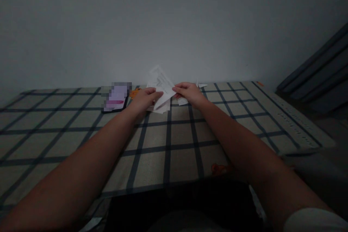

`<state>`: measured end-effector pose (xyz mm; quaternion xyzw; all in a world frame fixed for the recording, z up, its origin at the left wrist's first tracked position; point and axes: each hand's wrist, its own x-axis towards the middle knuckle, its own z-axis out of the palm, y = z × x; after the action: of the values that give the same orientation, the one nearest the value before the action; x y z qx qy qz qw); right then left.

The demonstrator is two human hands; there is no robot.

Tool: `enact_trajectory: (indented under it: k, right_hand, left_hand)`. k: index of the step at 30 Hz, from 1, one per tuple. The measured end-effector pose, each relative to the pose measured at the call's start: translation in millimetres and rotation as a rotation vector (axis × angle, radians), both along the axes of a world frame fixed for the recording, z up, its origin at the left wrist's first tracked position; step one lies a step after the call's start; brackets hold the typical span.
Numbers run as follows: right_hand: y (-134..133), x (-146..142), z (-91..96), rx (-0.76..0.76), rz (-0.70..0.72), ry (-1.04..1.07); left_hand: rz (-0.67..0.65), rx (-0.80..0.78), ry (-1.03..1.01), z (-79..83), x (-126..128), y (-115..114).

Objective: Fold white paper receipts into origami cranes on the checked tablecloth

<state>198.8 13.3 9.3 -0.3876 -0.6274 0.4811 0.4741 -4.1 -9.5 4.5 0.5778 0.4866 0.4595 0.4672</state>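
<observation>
A white sheet of paper (164, 88) with faint print is held up between both hands, tilted above the table. My left hand (146, 98) pinches its left side, thumb on top. My right hand (190, 93) grips the right corner between thumb and fingers. Below the sheet lie more loose papers (162, 108), partly hidden by it and by my left hand. Under my right hand is another small printed paper (183, 101). A small folded white paper (201, 85) lies just behind that hand.
A phone (116, 98) with a lit, blurred screen lies left of my hands, beside an orange item (134, 93). The checked tablecloth (179, 137) reaches the wall (174, 25). Another orange thing (219, 169) is near the front edge. Dark curtain (320, 72) hangs at right.
</observation>
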Motion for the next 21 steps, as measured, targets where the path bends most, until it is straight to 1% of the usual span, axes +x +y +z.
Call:
enact_trajectory:
  k: [2,5,7,9,14,18,21]
  right_hand:
    - [1,0,-1.1,-0.056,0.012,-0.017]
    - [3,0,-3.9,-0.114,0.018,-0.024]
    - [5,1,-5.5,-0.136,0.013,-0.018]
    - [6,1,-6.1,-0.158,0.011,-0.015]
    - [4,1,-4.4,-0.164,0.019,-0.017]
    - [3,2,-3.4,-0.184,0.049,-0.041]
    - [3,2,-3.5,-0.138,0.084,-0.051]
  left_hand:
    - [0.026,0.073,0.027,-0.6,-2,2]
    - [0.02,0.182,0.192,-1.9,-6,6]
    - [0.014,0.212,0.281,-2.2,-8,7]
    - [0.007,0.207,0.308,-1.8,-10,8]
    - [-0.01,0.174,0.281,-0.7,-12,9]
    - [-0.04,0.177,0.278,-0.8,-13,10]
    - [-0.057,0.179,0.332,-1.2,-14,10]
